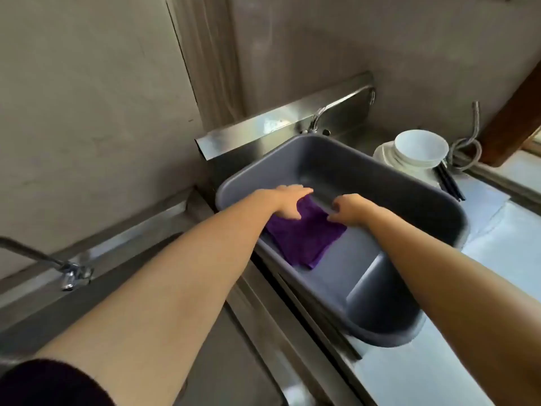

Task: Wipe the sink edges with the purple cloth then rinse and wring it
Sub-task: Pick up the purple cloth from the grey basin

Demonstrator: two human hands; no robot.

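Squarely folded fuzzy purple cloth [307, 240] drapes plastic basin [339, 165].

The far corner of the cloth [304, 238] lies under the left hand [288, 202]. Fingertips of the right hand [349, 209] curl out of sight at its edge; no grip can be made out. The near tap [44, 259] runs out of view leftward.
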